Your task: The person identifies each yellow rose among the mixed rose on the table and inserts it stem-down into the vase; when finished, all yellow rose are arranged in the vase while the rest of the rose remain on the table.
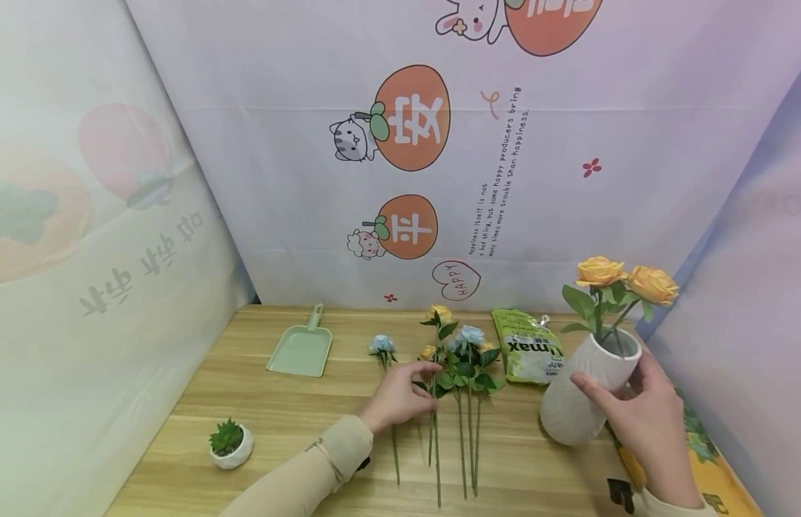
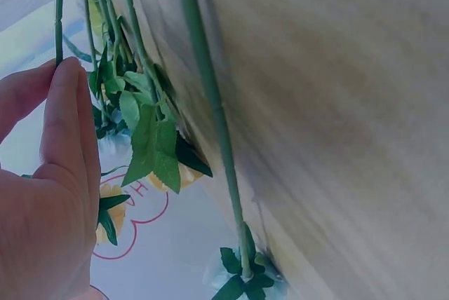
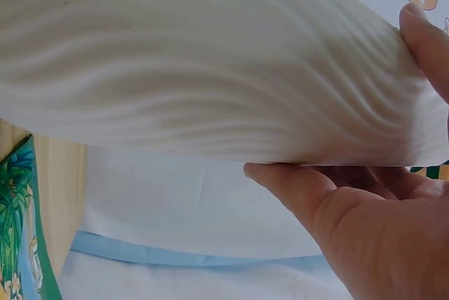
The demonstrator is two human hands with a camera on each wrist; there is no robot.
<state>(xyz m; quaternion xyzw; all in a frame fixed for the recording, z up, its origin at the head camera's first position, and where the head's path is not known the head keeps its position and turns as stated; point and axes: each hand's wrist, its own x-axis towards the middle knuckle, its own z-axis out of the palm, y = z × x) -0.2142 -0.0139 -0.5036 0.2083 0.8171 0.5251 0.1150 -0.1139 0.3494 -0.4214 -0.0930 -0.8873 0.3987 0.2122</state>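
My left hand (image 1: 403, 393) pinches the green stem of a yellow artificial rose (image 1: 441, 314) between thumb and fingertips, its bloom pointing toward the back wall. In the left wrist view the pinched stem (image 2: 59, 26) runs up from the fingertips. My right hand (image 1: 652, 427) grips a white ribbed vase (image 1: 571, 406) near its neck, and the vase leans to the right. Two yellow roses (image 1: 599, 272) stand in its mouth. Beside the left hand lie blue roses (image 1: 470, 334) and more yellow ones with leafy stems. A separate blue rose (image 1: 383, 344) lies left of them, its stem partly hidden by the hand.
A green-and-white pouch (image 1: 526, 348) lies at the back, left of the vase. A pale green dustpan (image 1: 301, 350) is at the back left, and a small potted succulent (image 1: 232, 445) at the front left. A yellow printed packet (image 1: 710, 477) lies under the right forearm. Printed cloth walls surround the wooden table.
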